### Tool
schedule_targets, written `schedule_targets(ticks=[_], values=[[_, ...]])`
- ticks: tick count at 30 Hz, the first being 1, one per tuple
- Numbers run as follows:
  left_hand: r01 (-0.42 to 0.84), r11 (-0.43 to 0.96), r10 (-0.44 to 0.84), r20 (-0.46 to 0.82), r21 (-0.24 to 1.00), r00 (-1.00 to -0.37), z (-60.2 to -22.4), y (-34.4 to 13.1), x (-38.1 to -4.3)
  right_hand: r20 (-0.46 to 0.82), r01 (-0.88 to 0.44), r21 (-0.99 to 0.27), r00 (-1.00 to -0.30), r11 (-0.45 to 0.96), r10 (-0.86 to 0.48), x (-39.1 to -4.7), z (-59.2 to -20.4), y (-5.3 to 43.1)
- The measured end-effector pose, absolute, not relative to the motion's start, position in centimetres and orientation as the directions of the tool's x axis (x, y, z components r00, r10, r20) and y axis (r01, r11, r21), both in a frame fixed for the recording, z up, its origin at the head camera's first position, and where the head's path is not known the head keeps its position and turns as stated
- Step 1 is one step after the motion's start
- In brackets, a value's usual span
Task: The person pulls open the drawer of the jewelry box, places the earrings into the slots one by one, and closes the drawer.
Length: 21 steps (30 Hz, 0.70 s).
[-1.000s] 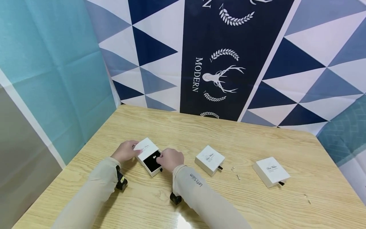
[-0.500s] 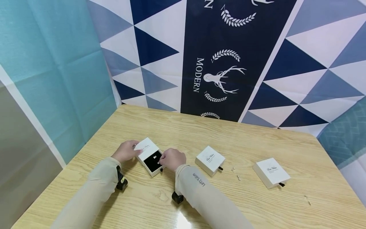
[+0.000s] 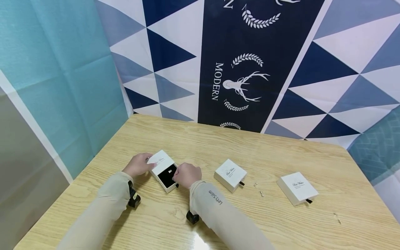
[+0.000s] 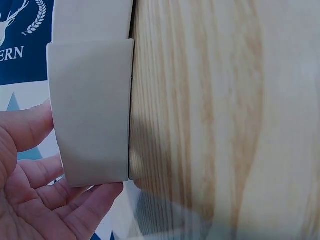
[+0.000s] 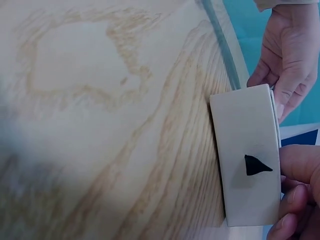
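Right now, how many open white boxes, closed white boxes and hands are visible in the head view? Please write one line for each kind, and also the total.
Open white box: 1
Closed white boxes: 2
Hands: 2
Total: 5

A curtained indoor corner, which I take from my distant post for a recording set: a light wood-grain table [image 3: 193, 139] stands with its far edge against a patterned cloth [image 3: 250, 45] of blue and white triangles, its dark band printed with a deer's head, leafy sprays and "MODERN" turned sideways. A teal cloth [image 3: 62, 69] hangs along the table's left edge, meeting the patterned one near the far left corner. Black devices [image 3: 134, 200] sit at both wrists. Whether home or office lies behind the cloth, I cannot tell.
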<state>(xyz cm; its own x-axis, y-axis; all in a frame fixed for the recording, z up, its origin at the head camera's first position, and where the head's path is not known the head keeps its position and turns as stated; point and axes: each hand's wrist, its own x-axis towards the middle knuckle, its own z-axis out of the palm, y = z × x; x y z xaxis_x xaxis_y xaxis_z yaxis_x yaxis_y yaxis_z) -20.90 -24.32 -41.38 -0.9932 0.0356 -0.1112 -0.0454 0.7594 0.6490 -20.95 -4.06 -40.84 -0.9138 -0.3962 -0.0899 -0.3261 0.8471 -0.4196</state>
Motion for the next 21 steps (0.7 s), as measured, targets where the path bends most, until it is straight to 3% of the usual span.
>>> schedule_targets(ticks=[4,7,9,12,15,21], values=[[-0.048,0.760,0.038,-0.118,0.648,-0.992,-41.3,-24.3,-21.0,-0.065,-0.352,-0.451,-0.903,0.820,-0.424,-21.0,-40.8,-3.6],[-0.036,0.761,0.048,-0.112,0.648,-0.993,-41.3,-24.1,-21.1,-0.060,-0.330,-0.567,-0.897,0.755,-0.438,-21.2,-40.5,-2.4],[-0.028,0.755,0.058,-0.109,0.655,-0.992,-41.3,-24.0,-21.1,-0.130,-0.214,-0.725,-0.891,0.655,-0.435,-21.0,-40.3,-1.4],[-0.032,0.741,0.062,-0.115,0.671,-0.991,-41.4,-24.1,-21.1,-0.271,0.063,-0.894,-0.865,0.444,-0.422,-20.5,-40.3,-0.2],[-0.045,0.734,0.052,-0.123,0.677,-0.991,-41.3,-24.5,-21.1,-0.363,0.229,-0.913,-0.833,0.338,-0.417,-19.7,-40.3,0.4],[-0.057,0.719,0.041,-0.124,0.693,-0.991,-40.6,-25.1,-21.0,-0.414,0.297,-0.898,-0.821,0.325,-0.393,-19.0,-41.0,0.7]])
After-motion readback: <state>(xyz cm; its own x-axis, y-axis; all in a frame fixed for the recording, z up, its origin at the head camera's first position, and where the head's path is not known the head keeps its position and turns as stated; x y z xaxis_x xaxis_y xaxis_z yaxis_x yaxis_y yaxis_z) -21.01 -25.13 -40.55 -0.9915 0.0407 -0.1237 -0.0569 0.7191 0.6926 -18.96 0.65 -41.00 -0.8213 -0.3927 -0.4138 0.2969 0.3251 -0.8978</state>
